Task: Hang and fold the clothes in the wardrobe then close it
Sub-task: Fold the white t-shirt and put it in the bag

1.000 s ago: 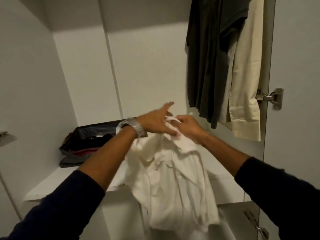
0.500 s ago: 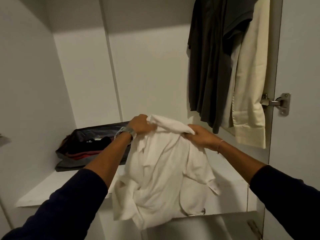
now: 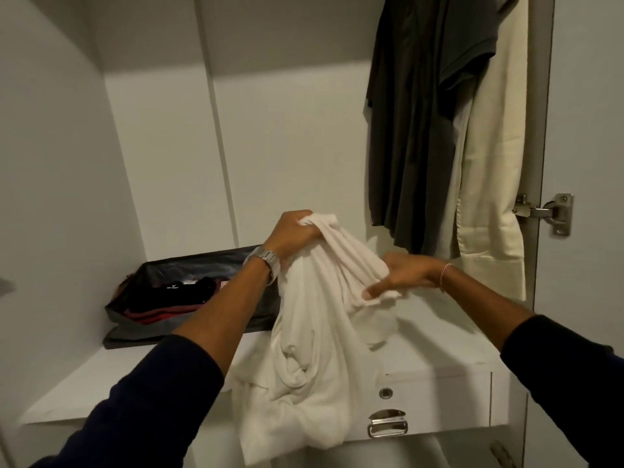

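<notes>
Slid lower since a moment ago: right hand, fingers on white shirt (blurred). Left hand grips top; hangs lengthwise below.

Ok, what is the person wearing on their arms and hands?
Both arms wear dark navy long sleeves pushed up, leaving the forearms bare. The left hand has a silver metal link watch at the wrist. The right hand has a thin, pale beaded bracelet at the wrist. No gloves or rings are visible.
</notes>
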